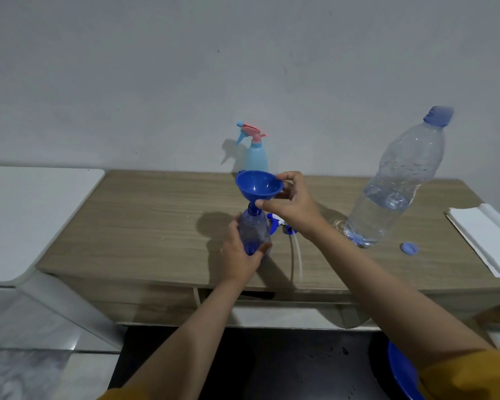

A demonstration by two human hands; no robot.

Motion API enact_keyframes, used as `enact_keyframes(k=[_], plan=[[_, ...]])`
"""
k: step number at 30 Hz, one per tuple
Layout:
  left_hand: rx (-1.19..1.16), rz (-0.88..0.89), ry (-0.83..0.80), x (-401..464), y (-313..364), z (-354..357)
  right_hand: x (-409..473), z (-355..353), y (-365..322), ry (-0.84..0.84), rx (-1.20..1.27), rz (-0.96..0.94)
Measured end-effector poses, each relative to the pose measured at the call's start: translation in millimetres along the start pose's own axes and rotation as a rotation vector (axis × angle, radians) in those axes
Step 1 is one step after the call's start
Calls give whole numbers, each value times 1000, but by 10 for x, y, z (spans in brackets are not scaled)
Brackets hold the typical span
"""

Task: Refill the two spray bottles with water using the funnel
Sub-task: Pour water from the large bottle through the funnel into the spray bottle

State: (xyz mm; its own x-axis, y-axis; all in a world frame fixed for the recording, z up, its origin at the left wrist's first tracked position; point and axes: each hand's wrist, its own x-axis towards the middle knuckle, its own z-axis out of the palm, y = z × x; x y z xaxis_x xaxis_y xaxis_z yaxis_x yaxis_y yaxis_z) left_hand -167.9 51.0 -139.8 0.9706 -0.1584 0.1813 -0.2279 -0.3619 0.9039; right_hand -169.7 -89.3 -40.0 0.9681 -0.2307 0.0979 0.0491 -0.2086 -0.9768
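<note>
Sleeves, mustard yellow, sit nearest the lens at the bottom edge, both forearms reaching up over the counter (145, 215). Left hand (238, 255) has its grip wrapped round the lower body of the clear blue spray bottle (254, 229), holding it upright, probably so it won't tip while being filled. Right hand (293, 207) has its grip pinching the rim of the blue funnel (259, 187), thumb below and fingers over the edge; the funnel's spout sits at or in the bottle's neck, can't tell how deep. Looks like the seating step, pouring not yet begun.

Just behind the bottle, partly hidden by the right wrist, lies the removed spray head (280, 223), its dip tube (296, 258) trailing toward the counter's front edge. It's off so the neck is open.

2nd spray bottle (256, 153), light blue with pink trigger, stands at the back by the wall, head on, not yet dealt with.

Right of the hands stands the big water bottle (399, 180), part full, looking capped on top; a loose blue cap (410, 248) lies beside its base. Folded white cloth (485, 238) at the far right, likely for spills.
</note>
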Motion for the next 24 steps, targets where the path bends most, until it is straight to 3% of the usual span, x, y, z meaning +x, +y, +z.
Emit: enact_keyframes(k=[24], plan=[[-136,-9,-7,19,-3,35,-135,168,74,99,50,6]])
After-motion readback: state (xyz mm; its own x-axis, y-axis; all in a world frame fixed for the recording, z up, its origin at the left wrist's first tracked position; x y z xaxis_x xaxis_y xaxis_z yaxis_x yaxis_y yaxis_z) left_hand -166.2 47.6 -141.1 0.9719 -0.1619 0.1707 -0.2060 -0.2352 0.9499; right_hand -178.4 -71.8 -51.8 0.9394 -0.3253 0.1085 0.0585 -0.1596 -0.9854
